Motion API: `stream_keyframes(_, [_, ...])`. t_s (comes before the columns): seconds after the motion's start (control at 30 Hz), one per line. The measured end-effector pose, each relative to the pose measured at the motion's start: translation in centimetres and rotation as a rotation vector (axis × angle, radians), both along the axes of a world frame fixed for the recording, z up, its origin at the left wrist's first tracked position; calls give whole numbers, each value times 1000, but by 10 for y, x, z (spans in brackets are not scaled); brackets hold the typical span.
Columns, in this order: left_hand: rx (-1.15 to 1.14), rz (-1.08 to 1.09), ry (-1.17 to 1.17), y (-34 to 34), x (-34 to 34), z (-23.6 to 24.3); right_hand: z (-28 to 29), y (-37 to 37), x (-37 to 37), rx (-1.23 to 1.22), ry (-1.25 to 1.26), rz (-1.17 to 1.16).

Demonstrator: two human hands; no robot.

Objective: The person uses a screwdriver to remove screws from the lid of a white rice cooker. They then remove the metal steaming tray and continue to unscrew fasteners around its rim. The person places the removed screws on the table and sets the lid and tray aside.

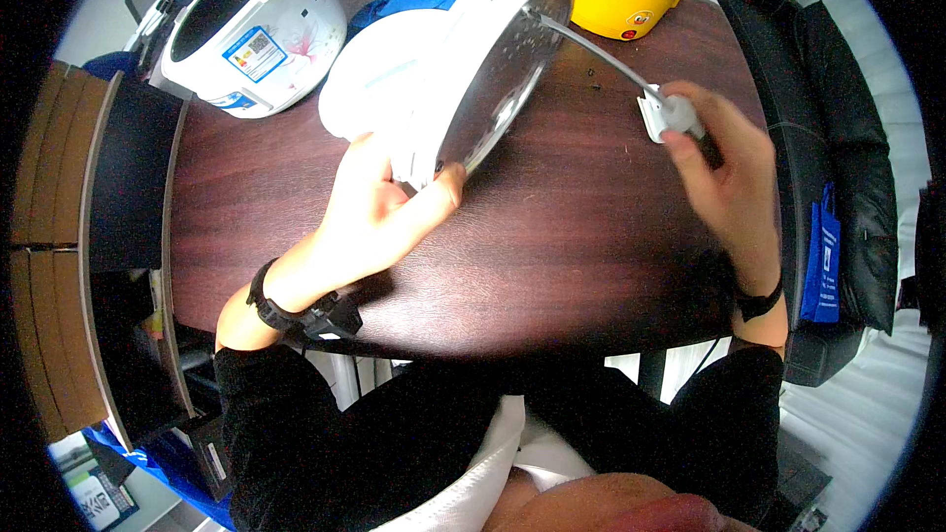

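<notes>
My left hand point(379, 212) is closed on the lower edge of a white rice cooker lid point(448, 69), its thumb near the rim. The lid is tilted up off the table, its dark metallic inner side point(507, 69) turned to the right. From near the top of that side a grey cable point(616, 64) runs across to my right hand point(724, 153). There my fingers pinch a small whitish part point(678, 114) at the cable's end. A flat white piece point(652, 116) shows beside my fingertips; I cannot tell whether it is joined to that part.
A white rice cooker body point(261, 34) stands open at the back left. Behind the lid lies blue cloth point(419, 0). A yellow pot point(616, 0) with a glass lid stands at the back right. Small dark bits point(593, 79) lie on the brown table point(512, 276). Black seating point(808, 138) flanks the right side.
</notes>
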State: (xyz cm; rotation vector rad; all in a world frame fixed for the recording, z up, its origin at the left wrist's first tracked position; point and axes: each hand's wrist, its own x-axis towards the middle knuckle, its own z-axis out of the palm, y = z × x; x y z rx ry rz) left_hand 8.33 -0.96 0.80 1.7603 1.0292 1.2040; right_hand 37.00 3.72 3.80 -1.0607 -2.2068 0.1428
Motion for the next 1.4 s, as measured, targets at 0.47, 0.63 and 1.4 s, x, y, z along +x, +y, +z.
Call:
stream_keyframes(0.47, [-14,81,-86,4,-3,-4,2,-14,-6,-1201,502,312])
stream_keyframes(0.63, [32,44,-7,6,-5,-2,-1,-21,-10,-1514,695,438])
stream_keyframes(1.4, [153,44,232,15,-15,34,-16,-17,-9,-1095,441,263])
